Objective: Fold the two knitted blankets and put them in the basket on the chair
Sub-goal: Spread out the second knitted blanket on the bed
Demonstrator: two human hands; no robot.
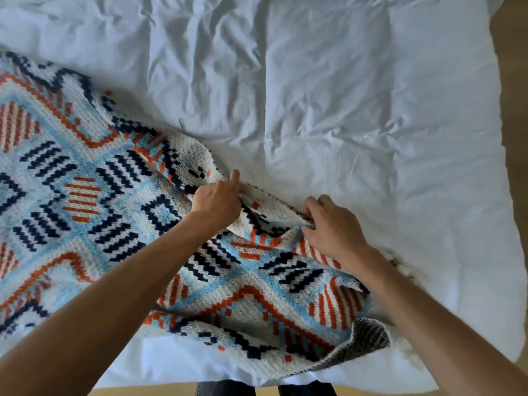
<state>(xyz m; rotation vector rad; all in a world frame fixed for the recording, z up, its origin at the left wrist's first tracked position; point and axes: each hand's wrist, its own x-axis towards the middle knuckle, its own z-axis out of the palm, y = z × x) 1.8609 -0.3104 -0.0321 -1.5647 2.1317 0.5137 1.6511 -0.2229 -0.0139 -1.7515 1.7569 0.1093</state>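
fold start | both hands, left [216,200] and right [331,228], pinch blue-orange-navy patterned knitted blanket [85,195] edge on white bed [343,110] | lift evenly, align corners

Single view from a wide-angle camera worn on the person's head, looking steeply down onto a bed [343,110] with white bedding. The wearer stands at the bed's near edge, which runs along the bottom of the picture, and faces across it. The person's dark-clad legs [225,388] show just below that edge. The bed's right edge bows down the right side, with a strip of wooden floor [511,81] beyond it. The view is close: bare forearms reach in from the bottom corners, and the left hand [217,200] and right hand [331,227] sit over the bed's near half. A knitted blanket [85,195] covers the bed's left part and runs out of the picture.
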